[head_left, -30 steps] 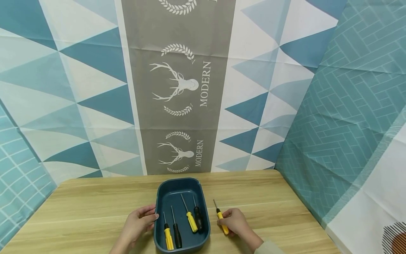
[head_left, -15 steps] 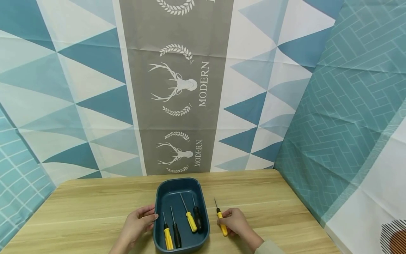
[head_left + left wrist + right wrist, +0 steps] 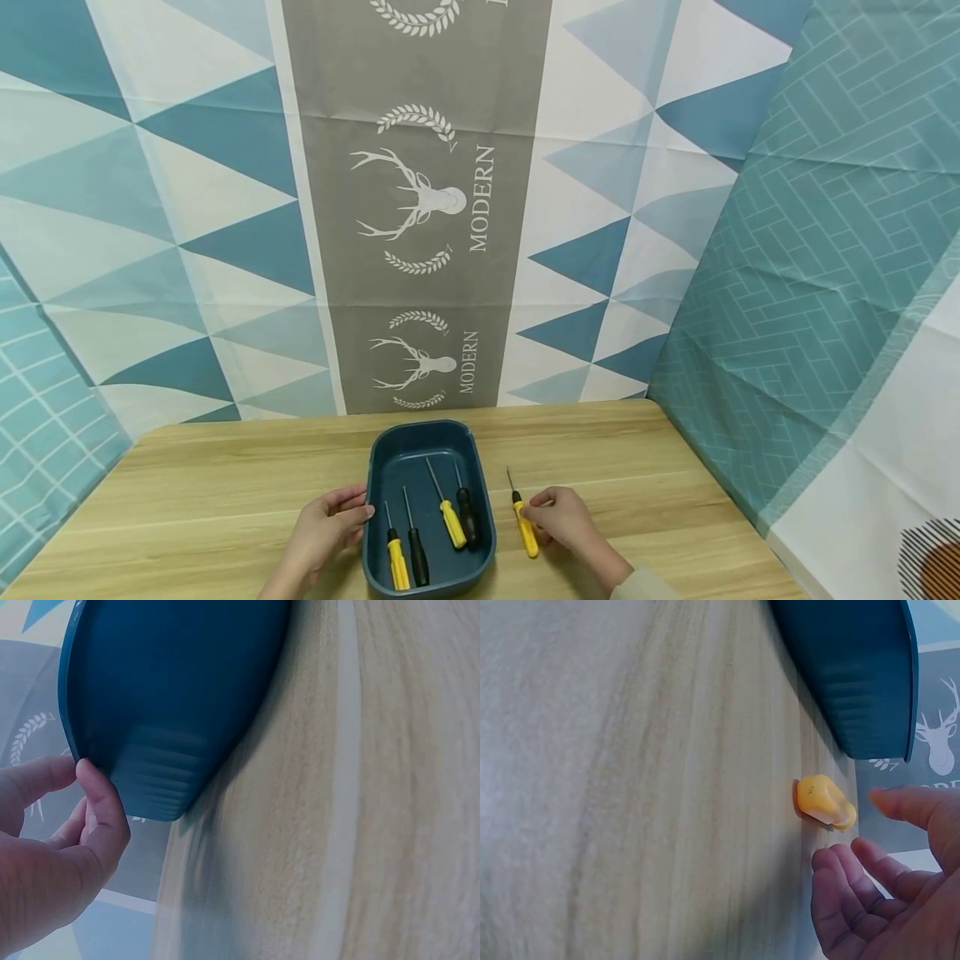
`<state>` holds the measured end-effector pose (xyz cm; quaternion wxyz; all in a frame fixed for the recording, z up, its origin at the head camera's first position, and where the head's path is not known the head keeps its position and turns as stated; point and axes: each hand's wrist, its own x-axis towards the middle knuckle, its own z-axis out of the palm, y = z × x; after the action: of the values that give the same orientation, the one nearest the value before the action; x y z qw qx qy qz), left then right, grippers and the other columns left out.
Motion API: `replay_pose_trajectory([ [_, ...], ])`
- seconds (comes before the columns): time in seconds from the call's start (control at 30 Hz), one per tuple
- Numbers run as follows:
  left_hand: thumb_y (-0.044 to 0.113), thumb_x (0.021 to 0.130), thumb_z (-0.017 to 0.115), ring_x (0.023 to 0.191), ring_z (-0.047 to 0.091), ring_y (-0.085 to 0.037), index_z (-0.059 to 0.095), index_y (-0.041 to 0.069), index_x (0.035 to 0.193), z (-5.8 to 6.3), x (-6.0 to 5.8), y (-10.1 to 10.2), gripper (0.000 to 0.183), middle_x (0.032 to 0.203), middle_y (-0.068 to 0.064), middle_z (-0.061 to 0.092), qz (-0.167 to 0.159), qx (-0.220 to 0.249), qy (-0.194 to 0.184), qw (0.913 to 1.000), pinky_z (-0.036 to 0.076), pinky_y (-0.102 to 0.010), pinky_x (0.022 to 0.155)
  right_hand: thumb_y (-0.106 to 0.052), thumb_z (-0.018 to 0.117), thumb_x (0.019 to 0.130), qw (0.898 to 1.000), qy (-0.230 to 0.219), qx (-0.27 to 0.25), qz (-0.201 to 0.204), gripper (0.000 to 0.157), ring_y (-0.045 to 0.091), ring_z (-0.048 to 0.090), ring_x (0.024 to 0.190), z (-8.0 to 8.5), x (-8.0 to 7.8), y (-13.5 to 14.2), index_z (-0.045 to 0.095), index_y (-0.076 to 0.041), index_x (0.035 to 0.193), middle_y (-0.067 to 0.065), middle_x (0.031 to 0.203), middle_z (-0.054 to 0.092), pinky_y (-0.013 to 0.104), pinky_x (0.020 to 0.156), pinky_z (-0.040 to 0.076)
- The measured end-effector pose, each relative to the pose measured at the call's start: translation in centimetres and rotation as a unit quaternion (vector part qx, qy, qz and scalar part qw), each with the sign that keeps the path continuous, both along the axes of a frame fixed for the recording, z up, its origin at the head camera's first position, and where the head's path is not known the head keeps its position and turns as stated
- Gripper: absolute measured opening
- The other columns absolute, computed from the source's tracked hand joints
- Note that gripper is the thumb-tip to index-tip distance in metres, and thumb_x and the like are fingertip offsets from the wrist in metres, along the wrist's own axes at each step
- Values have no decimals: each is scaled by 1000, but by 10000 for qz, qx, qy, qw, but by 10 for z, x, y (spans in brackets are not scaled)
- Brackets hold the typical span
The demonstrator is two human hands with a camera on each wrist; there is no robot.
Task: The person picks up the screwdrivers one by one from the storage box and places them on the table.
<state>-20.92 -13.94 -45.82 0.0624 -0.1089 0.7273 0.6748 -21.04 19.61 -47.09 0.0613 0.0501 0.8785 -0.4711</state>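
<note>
My left hand [image 3: 326, 527] pinches the left rim of a dark blue tray [image 3: 423, 433], thumb and fingertip on the edge in the left wrist view. Inside lie two yellow-handled screwdrivers, one at front left [image 3: 398, 562] and one farther right [image 3: 453, 525]. Beside each is a black-handled screwdriver, one at left [image 3: 419, 558] and one near the right wall [image 3: 468, 517]. Another yellow screwdriver [image 3: 527, 533] lies on the table right of the tray, tip pointing away. Right beside its handle is my right hand [image 3: 562, 518], thumb and fingers spread apart; the right wrist view shows its yellow handle [image 3: 821, 799] outside the fingers.
The wooden table [image 3: 247, 483] reaches left and right of the tray. Behind it hangs a patterned cloth [image 3: 420, 275] with deer heads and triangles. A teal cloth [image 3: 810, 250] drapes along the right side.
My right hand has let go of the yellow screwdriver and drawn slightly to the right. Its tip had swung a little to the right before that. The left hand stays on the tray.
</note>
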Motion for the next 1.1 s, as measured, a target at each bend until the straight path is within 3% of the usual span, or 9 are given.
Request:
replay_pose_trajectory([
  [0.43,8,84,67,80,59,-16,49,-6,128,0,0,0,50,110,-14,61,3,-14,-84,10000,54,-30,67,-25,71,82,9987,502,-16,131,34,13,52,64,12,3,1,64,0,103,5,82,60,25,50,44],
  [0.63,8,84,67,81,60,-16,50,-6,127,0,0,0,49,109,-13,61,-7,-21,-95,10000,54,-30,68,-26,73,80,9955,893,206,256,36,14,53,76,16,2,2,64,-2,105,4,86,60,24,60,45],
  [1.1,9,83,67,82,60,-16,50,-6,127,-1,-1,-1,49,110,-14,61,-19,-61,-51,10000,54,-31,68,-34,75,78,9963,766,-63,383,46,16,54,82,27,2,5,63,-3,110,5,93,61,27,68,47],
])
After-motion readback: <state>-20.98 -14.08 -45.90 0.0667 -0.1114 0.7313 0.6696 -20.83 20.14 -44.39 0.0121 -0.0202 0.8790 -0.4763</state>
